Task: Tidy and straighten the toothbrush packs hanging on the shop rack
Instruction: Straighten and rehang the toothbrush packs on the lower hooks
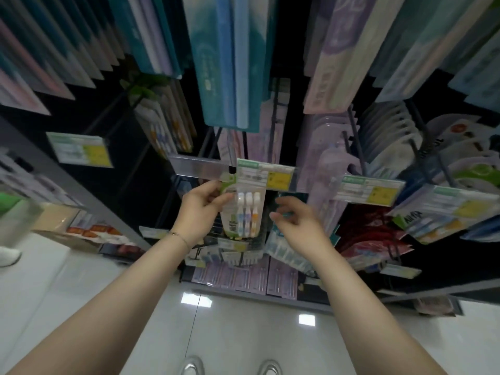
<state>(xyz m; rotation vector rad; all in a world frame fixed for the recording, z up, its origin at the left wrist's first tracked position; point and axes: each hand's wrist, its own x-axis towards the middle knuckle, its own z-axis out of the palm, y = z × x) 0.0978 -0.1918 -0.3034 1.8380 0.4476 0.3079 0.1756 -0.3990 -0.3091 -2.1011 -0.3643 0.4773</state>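
Observation:
A clear toothbrush pack [244, 212] with three brushes (blue, purple, orange handles) and a green label hangs below the price strip [265, 175] in the middle of the rack. My left hand [201, 209] grips the pack's upper left edge. To the right of the pack, my right hand [295, 221] hovers with fingers apart and holds nothing. Teal and lilac toothbrush packs [230, 63] hang in rows on the hooks above.
More packs fill hooks to the right [430, 220] and lower down [286, 253]. Price tags [81, 148] stick out at the hook ends. A shelf unit [81, 226] stands at left. White tiled floor [216, 334] lies below, with my shoes at the bottom edge.

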